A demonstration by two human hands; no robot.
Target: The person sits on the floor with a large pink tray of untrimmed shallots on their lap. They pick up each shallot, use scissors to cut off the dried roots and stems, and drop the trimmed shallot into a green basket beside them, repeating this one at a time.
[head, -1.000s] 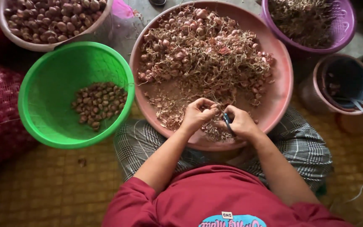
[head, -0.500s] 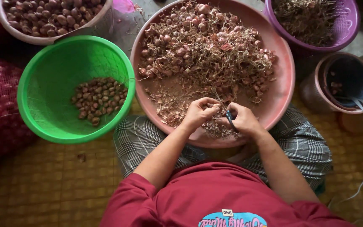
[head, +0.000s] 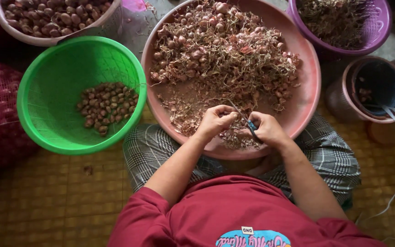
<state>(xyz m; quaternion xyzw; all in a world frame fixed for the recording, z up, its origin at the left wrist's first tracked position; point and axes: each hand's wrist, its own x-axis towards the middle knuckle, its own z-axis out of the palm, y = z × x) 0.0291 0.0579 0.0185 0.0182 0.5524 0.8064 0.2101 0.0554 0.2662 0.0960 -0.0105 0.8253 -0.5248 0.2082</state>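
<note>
Only one view on my feed, the head camera, aimed almost straight down from above the person's own chest. Close range, the big pink basin [head: 305,87] fills the upper middle of frame. Both hands, left hand [head: 215,121] and right hand [head: 267,130], sit at the basin's near rim, about centre. Left of the basin I get the green basket [head: 65,87], beyond its far-right rim a purple basket [head: 376,27] cut by the frame edge. No second view to overlap.

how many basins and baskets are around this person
5: pink basin in front, green basket left, pale bowl top left, purple basket top right, small tub right. More may lie off-frame.
</note>
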